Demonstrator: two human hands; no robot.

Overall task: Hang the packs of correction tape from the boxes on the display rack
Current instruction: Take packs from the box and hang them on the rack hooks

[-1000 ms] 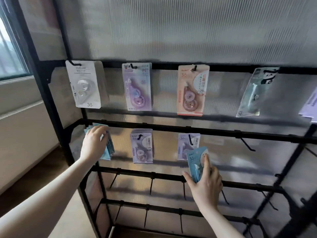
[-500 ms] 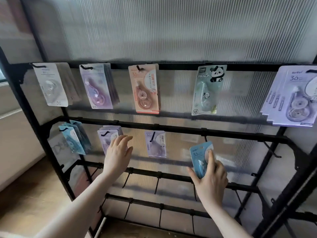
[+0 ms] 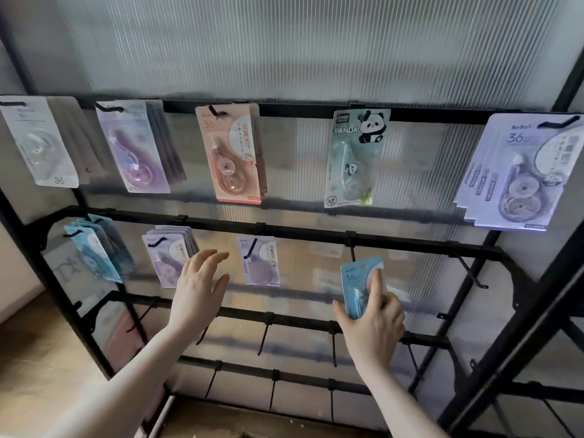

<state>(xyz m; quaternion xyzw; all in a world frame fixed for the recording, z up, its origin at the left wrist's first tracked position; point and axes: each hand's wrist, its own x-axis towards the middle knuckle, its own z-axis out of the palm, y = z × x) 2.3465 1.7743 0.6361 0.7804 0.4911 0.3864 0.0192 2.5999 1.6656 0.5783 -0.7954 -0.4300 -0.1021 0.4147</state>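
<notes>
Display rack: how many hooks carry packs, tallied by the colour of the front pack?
White packs: 1
Purple packs: 4
Peach packs: 1
Green panda packs: 1
Blue packs: 1
Total: 8, besides the blue pack held in the right hand.

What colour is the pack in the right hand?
Light blue pack, held in the right hand; head view.
</notes>
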